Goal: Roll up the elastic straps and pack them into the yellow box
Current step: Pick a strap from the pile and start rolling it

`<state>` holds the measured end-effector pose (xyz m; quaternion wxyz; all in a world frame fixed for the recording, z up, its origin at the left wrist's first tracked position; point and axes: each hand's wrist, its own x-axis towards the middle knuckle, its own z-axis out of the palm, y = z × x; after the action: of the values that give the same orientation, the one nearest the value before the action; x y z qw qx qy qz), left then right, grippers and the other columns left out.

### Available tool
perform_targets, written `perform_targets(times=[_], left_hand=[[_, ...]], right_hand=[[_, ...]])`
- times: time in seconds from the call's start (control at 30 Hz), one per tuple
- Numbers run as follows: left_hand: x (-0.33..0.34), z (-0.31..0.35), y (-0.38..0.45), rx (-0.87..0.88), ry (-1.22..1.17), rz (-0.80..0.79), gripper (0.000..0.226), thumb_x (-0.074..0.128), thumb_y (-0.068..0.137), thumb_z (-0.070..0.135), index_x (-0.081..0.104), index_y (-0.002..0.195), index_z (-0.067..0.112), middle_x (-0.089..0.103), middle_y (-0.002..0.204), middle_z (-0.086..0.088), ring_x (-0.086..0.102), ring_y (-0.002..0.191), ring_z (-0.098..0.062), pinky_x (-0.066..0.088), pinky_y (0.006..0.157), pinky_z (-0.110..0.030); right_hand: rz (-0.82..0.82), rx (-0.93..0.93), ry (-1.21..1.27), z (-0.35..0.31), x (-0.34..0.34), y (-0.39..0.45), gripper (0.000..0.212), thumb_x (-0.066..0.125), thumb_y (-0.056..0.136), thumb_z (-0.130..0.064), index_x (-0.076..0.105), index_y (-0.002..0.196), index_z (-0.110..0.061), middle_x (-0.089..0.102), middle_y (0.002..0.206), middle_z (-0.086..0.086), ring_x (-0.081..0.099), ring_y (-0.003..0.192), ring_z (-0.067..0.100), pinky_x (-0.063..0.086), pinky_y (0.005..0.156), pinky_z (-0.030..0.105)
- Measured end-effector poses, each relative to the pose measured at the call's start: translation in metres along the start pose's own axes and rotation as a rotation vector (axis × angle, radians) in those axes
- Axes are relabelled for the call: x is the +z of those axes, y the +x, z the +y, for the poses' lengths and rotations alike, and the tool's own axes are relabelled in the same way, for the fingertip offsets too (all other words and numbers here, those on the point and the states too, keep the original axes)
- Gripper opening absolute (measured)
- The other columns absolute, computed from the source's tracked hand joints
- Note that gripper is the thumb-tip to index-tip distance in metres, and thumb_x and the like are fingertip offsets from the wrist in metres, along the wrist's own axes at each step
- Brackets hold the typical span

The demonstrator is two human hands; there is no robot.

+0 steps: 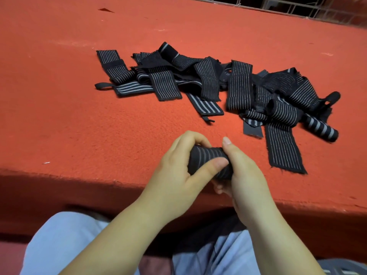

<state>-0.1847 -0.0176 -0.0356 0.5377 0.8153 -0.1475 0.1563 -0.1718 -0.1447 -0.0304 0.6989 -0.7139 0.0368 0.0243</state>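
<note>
Head view, L to R. Far left is bare red felt surface (59,96), nothing of yours there. Next, your left hand (174,171) is grasping the rolled strap (208,161): fingers curl over its far side and the thumb (210,165) presses across the front. The roll sits between both hands, just above the near edge of the felt, lifted, not resting as far as I can tell. Your right hand (242,175) is closed on the roll's right end, thumb up top, other fingers tucked under and mostly hidden.

Behind, mid-frame to right, the pile of loose straps (198,80) lies flat and tangled, well apart from your hands. At its right end one finished-looking roll (321,130) lies on the felt, touching the pile. A long flat strap (284,147) trails toward you, near the right hand.

Step, my read: finishing the roll on this strap, prob. pressing the tail end down so it holds. Most of the pile is still unrolled, so early in the task.

Yellow box: not in view, can't say where it is. Next you'd need to keep the squeeze on so the roll doesn't spring open, then find the box & drop it in.
</note>
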Motion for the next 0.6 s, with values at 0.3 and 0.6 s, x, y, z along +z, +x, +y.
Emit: perform_targets(times=[0.3,0.6], left_hand=[[0.006,0.004,0.003,-0.297,-0.479,0.019,0.009,0.055,0.078,0.04,0.057,0.08,0.032,0.059,0.074,0.017,0.054,0.072,0.0,0.045,0.068,-0.017],[0.013,0.014,0.003,-0.263,-0.417,0.106,0.024,0.054,0.081,0.058,0.053,0.085,0.034,0.057,0.071,0.018,0.054,0.062,-0.001,0.045,0.049,-0.02]], right_hand=[[-0.033,-0.253,-0.087,-0.001,-0.005,-0.004,0.021,0.057,0.072,-0.033,0.064,0.086,-0.019,0.064,0.076,-0.012,0.058,0.072,0.0,0.045,0.065,0.013],[-0.098,-0.187,0.016,-0.01,-0.004,-0.006,0.05,0.053,0.063,-0.062,0.061,0.095,-0.026,0.065,0.08,-0.016,0.061,0.077,0.001,0.049,0.069,0.018]])
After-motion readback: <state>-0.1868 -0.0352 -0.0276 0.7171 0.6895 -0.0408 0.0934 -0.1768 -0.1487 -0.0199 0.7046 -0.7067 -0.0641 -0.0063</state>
